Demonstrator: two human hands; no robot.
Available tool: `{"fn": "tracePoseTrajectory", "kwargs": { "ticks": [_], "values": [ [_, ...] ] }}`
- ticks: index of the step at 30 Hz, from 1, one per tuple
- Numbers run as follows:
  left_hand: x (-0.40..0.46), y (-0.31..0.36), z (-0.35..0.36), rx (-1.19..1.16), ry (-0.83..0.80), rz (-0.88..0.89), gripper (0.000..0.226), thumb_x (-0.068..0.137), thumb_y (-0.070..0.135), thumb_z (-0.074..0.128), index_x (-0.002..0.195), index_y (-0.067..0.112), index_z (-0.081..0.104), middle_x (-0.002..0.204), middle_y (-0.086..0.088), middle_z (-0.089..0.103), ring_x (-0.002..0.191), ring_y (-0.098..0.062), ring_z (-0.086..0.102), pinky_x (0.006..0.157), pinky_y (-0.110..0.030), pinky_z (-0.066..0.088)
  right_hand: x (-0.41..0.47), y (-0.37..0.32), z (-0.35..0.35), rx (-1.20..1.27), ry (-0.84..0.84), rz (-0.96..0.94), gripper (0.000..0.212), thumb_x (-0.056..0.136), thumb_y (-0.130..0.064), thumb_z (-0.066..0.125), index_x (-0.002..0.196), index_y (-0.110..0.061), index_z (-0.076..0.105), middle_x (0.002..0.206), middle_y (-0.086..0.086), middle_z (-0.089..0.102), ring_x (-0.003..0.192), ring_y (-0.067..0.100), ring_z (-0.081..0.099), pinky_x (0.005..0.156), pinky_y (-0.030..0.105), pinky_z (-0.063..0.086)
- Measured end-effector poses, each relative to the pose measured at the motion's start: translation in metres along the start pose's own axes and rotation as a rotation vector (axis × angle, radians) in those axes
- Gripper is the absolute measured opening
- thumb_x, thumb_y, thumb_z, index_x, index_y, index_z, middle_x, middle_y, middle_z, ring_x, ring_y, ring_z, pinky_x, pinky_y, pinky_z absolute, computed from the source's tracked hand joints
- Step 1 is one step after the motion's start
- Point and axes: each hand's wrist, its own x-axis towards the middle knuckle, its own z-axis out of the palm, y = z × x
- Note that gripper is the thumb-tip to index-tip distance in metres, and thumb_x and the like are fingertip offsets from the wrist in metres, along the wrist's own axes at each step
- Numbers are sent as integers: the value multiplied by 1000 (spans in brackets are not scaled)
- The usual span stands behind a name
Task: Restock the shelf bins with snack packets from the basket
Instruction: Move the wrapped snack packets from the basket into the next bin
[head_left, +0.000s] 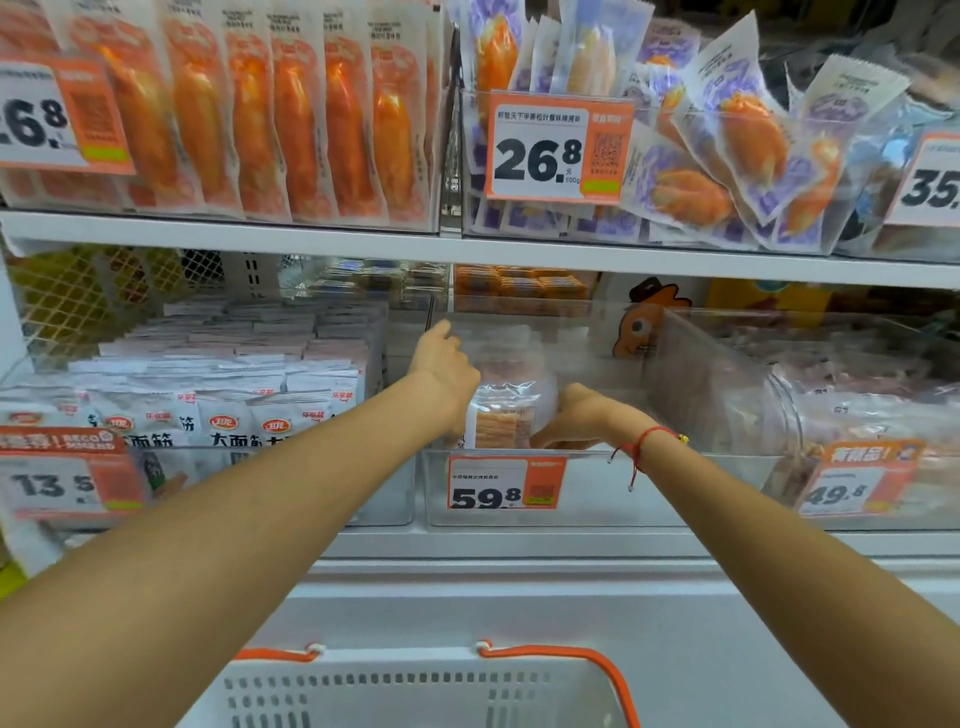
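Both hands sit behind the 59.8 price tag (506, 483) — the left hand (444, 371) and right hand (576, 415) flank a clear snack packet (503, 418) (finger grip hidden, cannot tell). The person should stand it upright against the bin's left wall.

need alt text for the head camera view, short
Both hands, left hand and right hand, reach into a clear shelf bin tagged 59.8, either side of a snack packet. A white basket with orange handles sits below.
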Motion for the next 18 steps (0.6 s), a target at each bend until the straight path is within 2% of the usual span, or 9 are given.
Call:
{"fn": "tracePoseTrajectory", "kwargs": {
  "ticks": [3, 5, 8, 10, 14, 16, 18],
  "values": [
    [2, -2, -1, -20, -35, -18, 66, 89, 60, 48, 138, 16, 42, 144, -4, 42, 140, -25, 24, 116, -42, 7, -8, 1, -2, 112, -32, -19, 36, 83, -11, 70, 117, -5, 62, 118, 13, 64, 97, 22, 61, 86, 30, 52],
    [0, -4, 2, -52, -1, -21, 70, 85, 61, 53, 139, 18, 41, 143, -4, 44, 139, -24, 27, 116, -43, 10, -13, 2, -4, 159, 6, -23, 36, 84, -10, 69, 118, -4, 61, 118, 12, 64, 98, 23, 62, 89, 33, 54],
    [-7, -7, 5, -145, 70, -23, 72, 79, 63, 60, 134, 20, 46, 135, -1, 51, 132, -22, 36, 113, -41, 18, -24, 1, -8, 224, 43, -15, 39, 85, -8, 67, 122, -4, 56, 120, 13, 62, 84, 22, 65, 72, 25, 57],
    [-12, -10, 7, -190, 121, -29, 63, 80, 57, 62, 130, 21, 50, 128, 0, 55, 126, -21, 41, 108, -38, 25, -32, -1, -12, 209, 83, -38, 45, 85, -7, 67, 127, -3, 51, 121, 16, 62, 80, 21, 66, 68, 24, 57],
    [-28, -18, 4, -284, 264, -58, 45, 85, 34, 59, 128, 22, 52, 124, 1, 56, 118, -21, 45, 96, -33, 32, -49, 1, -16, 88, 277, -129, 57, 84, -13, 70, 134, -4, 45, 115, 16, 63, 91, 27, 65, 85, 38, 55],
    [-41, -21, 1, -393, 341, -77, 44, 85, 28, 57, 129, 24, 51, 123, 2, 57, 118, -21, 46, 94, -33, 34, -58, 1, -16, 35, 405, -225, 52, 82, -20, 72, 129, -9, 51, 116, 11, 62, 99, 25, 62, 89, 39, 53],
    [-58, -23, -1, -536, 432, -102, 40, 86, 28, 56, 126, 27, 53, 120, 5, 59, 114, -20, 49, 92, -34, 36, -71, -3, -13, 48, 483, -347, 39, 83, -23, 72, 119, -15, 60, 111, 5, 64, 95, 19, 63, 85, 38, 54]
  ]
}}
